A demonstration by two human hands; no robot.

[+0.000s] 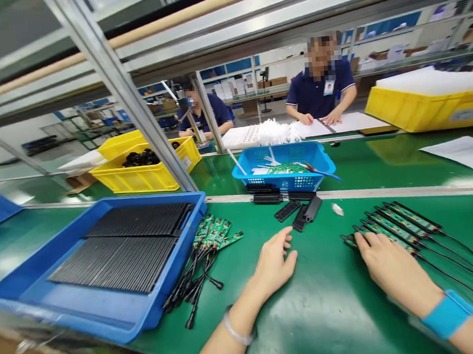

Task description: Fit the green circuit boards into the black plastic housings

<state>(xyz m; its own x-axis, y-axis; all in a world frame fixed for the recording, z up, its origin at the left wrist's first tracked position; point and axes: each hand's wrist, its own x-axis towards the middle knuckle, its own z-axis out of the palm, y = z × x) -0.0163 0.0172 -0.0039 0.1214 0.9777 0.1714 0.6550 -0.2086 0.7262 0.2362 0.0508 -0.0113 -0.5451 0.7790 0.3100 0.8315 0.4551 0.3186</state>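
Note:
My left hand (274, 261) is held over the green table with its thumb apart from the fingers and nothing in it. Its fingertips are just short of a loose pile of black plastic cases (287, 210). On the right, my right hand (395, 268) curls its fingers over the nearest of several black cases with green circuit boards (404, 221), laid side by side. Black cables (465, 271) run from them toward the right edge. My palm hides part of that nearest case. More green circuit boards (214, 230) with black cables lie bunched left of my left hand.
A blue tray (27, 280) holds rows of black cases. Behind the pile stands a blue basket (288, 181) with green and white pieces. Yellow bins (141, 171) and a metal post (123, 93) stand farther back. Two people work across the bench, one in a dark shirt (320, 94).

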